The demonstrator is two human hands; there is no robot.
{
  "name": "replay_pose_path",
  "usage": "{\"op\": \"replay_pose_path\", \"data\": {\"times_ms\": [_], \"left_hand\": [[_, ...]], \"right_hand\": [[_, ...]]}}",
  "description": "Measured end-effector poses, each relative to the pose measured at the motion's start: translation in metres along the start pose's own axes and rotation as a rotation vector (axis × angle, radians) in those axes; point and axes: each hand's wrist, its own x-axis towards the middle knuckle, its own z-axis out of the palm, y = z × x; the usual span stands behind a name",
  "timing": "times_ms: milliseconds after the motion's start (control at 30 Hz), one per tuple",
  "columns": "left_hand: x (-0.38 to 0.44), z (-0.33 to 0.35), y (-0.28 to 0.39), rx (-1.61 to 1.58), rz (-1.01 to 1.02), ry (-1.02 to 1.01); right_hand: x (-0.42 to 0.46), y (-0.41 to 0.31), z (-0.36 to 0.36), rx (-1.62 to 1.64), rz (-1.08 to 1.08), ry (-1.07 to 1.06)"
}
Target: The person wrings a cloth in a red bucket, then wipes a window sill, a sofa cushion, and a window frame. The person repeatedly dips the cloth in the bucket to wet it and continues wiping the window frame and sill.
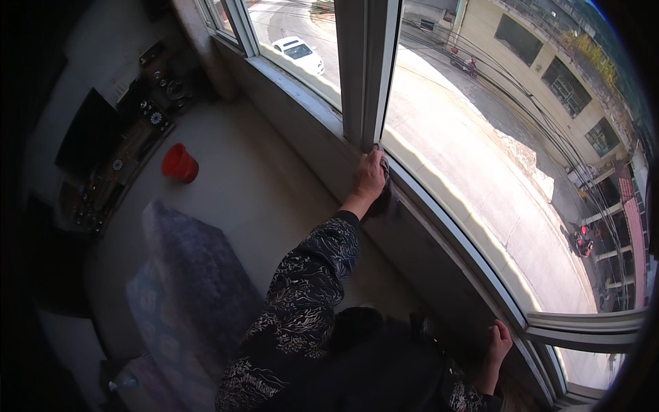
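My left hand (370, 175) is closed on a dark cloth (383, 201) at the foot of the upright window frame post (364, 77). Part of the cloth hangs down against the wall below the sill. At the lower right, my right hand (498, 342) is beside the inner edge of the window frame (463, 234), its fingers curled. Whether it touches the frame or holds anything cannot be told. Both arms wear dark patterned sleeves.
A red plastic bucket (180, 164) stands on the floor. Nearer lies a covered piece of furniture (201, 262). Along the far wall are a flat dark screen (87, 136) and speakers (156, 118). Outside the glass, a white car (300, 53) is on the road far below.
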Motion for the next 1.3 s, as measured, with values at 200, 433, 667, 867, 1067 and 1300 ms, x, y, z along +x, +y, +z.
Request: {"op": "replay_pose_path", "data": {"times_ms": [200,433,667,867,1067,1300], "left_hand": [[-0.003,0.009,0.013,0.177,-0.026,-0.026],[0.023,0.025,0.012,0.055,-0.220,-0.106],[0.014,0.003,-0.042,-0.711,-0.483,-0.113],[0.025,0.001,0.006,-0.123,-0.176,-0.128],[0.015,0.008,0.009,0.133,-0.166,-0.082],[-0.055,0.025,0.113,0.055,-0.069,-0.249]], "right_hand": [[-0.022,-0.035,-0.107,0.071,-0.209,0.607],[-0.051,-0.105,-0.181,-0.050,-0.369,0.913],[-0.022,-0.161,-0.200,-0.228,-0.740,0.977],[0.011,-0.186,-0.211,-0.430,-0.937,1.093],[0.043,-0.200,-0.160,-0.394,-1.070,1.024],[0.047,-0.198,-0.162,-0.775,-1.267,1.286]]}}
